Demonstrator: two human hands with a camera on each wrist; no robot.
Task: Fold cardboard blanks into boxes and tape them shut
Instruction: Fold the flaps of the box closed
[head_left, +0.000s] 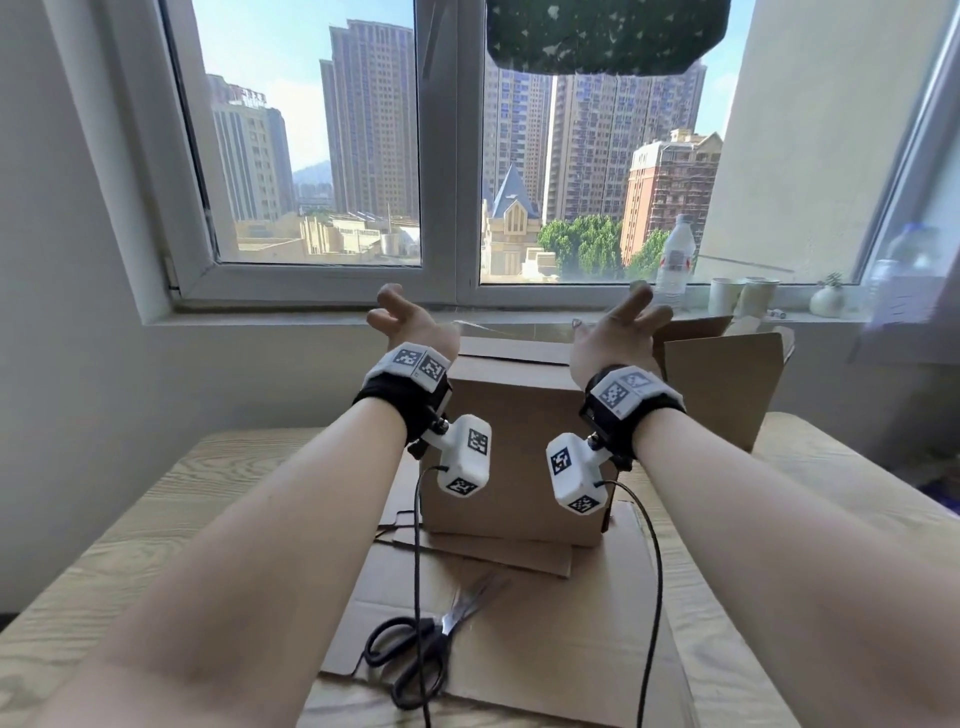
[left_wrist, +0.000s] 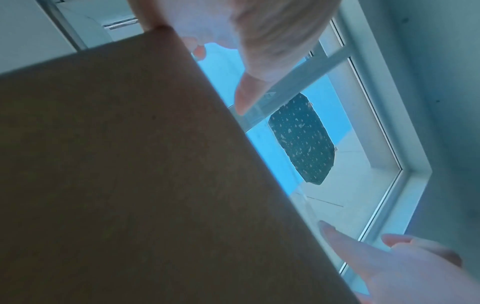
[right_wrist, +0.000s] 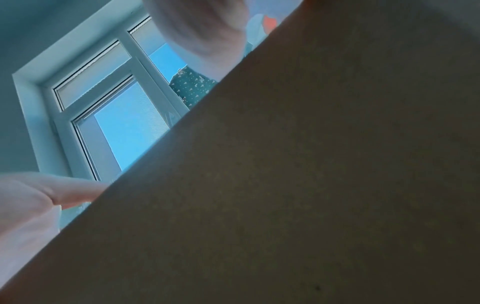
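A brown cardboard box stands upright on flat blanks in the middle of the table. Both hands are raised over its far top edge. A strip of clear tape stretches between my left hand and my right hand, running from thumb to thumb. The other fingers of both hands are spread and hold nothing. In the left wrist view the box wall fills the left, with the tape along its edge and my left thumb at its end. The box fills most of the right wrist view.
Black-handled scissors lie on the blanks near me. A second cardboard box, open at the top, stands at the back right. A water bottle, cups and a small vase stand on the windowsill. The wooden table shows on both sides.
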